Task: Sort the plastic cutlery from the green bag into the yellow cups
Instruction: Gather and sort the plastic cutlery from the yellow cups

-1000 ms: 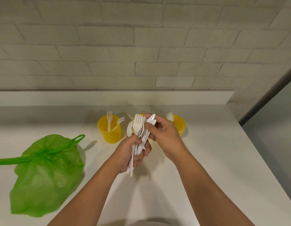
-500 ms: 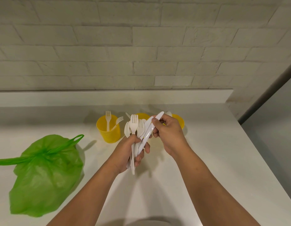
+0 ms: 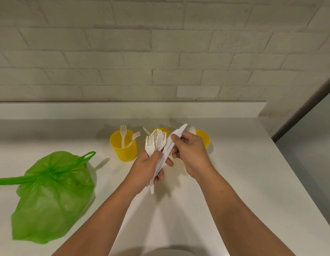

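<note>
My left hand point(image 3: 144, 169) grips a bunch of white plastic cutlery point(image 3: 156, 143), mostly forks, with tines pointing up. My right hand point(image 3: 191, 154) pinches a white plastic knife point(image 3: 176, 134) that still lies partly in that bunch, its blade pointing up and right. Behind my hands stand three yellow cups: the left cup point(image 3: 124, 148) holds two forks, the middle cup point(image 3: 161, 130) is mostly hidden by the cutlery, and the right cup point(image 3: 203, 138) shows a spoon bowl point(image 3: 191, 129) at its rim. The green bag point(image 3: 49, 196) lies crumpled at the left.
Everything rests on a white counter point(image 3: 243, 182) backed by a low ledge and a pale brick wall. The counter's right edge runs diagonally beside a grey floor gap. A pale rounded object point(image 3: 167, 253) peeks in at the bottom edge.
My right hand has drawn the knife up and to the right out of the bunch, tilting its blade outward. My left hand has kept the bunch almost still.
</note>
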`<state>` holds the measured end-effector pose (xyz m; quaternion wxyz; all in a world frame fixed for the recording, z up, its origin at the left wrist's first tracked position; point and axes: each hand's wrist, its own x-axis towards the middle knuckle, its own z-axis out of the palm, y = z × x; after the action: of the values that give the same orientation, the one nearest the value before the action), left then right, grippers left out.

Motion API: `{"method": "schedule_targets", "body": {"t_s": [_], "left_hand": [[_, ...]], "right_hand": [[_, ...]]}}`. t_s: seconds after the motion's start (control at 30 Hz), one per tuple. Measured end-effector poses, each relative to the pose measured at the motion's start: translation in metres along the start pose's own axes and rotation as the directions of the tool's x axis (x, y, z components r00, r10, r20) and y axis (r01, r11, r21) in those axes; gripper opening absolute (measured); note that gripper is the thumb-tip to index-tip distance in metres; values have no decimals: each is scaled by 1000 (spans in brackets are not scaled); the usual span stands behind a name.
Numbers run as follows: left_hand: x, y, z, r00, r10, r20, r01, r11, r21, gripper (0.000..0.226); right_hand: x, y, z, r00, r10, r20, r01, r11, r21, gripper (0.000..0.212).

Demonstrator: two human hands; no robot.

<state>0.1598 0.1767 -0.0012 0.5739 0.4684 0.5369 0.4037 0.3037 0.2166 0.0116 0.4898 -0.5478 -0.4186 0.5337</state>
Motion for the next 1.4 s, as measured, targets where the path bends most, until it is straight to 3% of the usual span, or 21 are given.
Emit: {"method": "schedule_targets", "body": {"t_s": [0.1,0.2,0.33,0.4,0.53,0.73,0.9,1.0,1.07,1.2,1.4], "left_hand": [[2,-1,0,999,-29,-15,29,999,-25,27],[3,-2,-1,999,-37,-39,36,999,-25,25],[3,-2,-2,999,-29,-32,29,1000,2,22],[3,-2,-2,999,-39,-31,40,999,10,24],[5,-1,-1,998,-62,-29,63,998,14,26],[6,-2,0,998,-48,-37,50,998,50,23],[3,-6,-4,995,-33,-95,39,998,57,25],[2,-9,-5,993,3,-116,7,996,87,26],[1,-10,-5,993,15,-117,-3,994,105,26],[0,-14,-8,993,7,-117,3,996,91,24],[6,-24,-23,966,-51,-255,45,999,-29,24]], "right_hand": [[3,1,-5,999,-2,-37,3,1000,28,13],[2,-1,-9,1000,21,14,-22,995,99,8],[4,-7,-8,998,54,-33,-48,987,155,25],[8,-6,-10,997,-14,-79,20,997,77,32],[13,3,-12,991,-97,-91,87,990,-115,21],[9,9,-11,1000,2,-28,-3,1000,-10,12],[14,8,-19,998,22,-62,-16,995,100,9],[11,3,-18,985,147,95,-169,940,296,8],[7,0,-15,966,182,185,-217,957,192,14],[7,0,-11,970,155,187,-165,985,40,21],[25,-27,-20,997,29,76,-41,987,154,14]]}}
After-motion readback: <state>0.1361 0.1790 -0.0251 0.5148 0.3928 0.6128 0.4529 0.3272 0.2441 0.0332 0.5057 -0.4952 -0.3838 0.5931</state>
